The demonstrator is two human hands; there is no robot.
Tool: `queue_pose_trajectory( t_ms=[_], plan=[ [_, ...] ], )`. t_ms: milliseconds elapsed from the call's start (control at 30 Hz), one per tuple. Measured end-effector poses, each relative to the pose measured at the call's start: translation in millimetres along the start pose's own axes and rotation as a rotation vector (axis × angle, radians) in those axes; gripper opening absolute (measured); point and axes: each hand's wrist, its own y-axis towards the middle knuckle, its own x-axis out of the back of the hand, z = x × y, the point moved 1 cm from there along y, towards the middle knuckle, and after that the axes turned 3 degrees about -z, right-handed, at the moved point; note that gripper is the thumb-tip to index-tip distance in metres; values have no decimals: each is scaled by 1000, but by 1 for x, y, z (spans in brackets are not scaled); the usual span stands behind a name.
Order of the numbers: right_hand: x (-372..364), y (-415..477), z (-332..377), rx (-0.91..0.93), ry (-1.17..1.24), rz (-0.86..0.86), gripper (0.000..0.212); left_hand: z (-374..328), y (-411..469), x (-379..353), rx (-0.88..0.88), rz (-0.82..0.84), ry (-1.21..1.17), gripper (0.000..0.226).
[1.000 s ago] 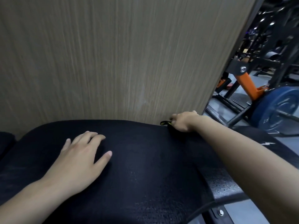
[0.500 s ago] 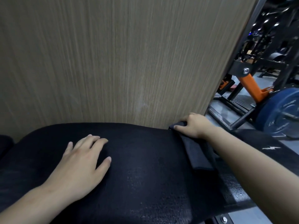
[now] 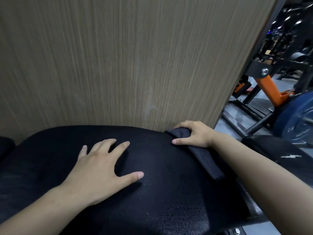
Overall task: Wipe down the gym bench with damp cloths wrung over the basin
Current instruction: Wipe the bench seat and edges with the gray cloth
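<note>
The right hand (image 3: 194, 135) clutches 1 dark cloth (image 3: 205, 161), its tail trailing back from the grip, while the left hand (image 3: 100, 168) lies spread flat on 1 bench (image 3: 169, 200).

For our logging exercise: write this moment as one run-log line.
left hand: flat on bench pad | right hand: grips dark cloth at pad's far edge

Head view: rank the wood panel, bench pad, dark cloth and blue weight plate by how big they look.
1. wood panel
2. bench pad
3. blue weight plate and dark cloth look alike; the plate is farther and cut off.
</note>
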Motion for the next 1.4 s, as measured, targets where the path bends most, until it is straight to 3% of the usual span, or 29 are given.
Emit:
queue_pose_trajectory(
  t_ms=[367,500,567,833,1067,1400],
  plan=[
    [23,-36,-51,-182,24,-86,50,-42,22,-6,-64,74,-21,102],
    [35,-51,-76,-294,38,-120,62,-59,28,-13,-107,88,-31,103],
    [41,-59,-85,-343,37,-129,71,-79,33,-17,-165,100,-41,101],
    [55,-100,-114,-512,-37,-235,56,-183,59,-38,-337,158,-52,90],
    [53,-136,-114,-428,-199,-259,57,-244,61,-62,-380,144,-93,82],
    [48,-196,-114,-315,-192,-327,56,-259,58,-66,-335,96,-57,80]
  ],
)
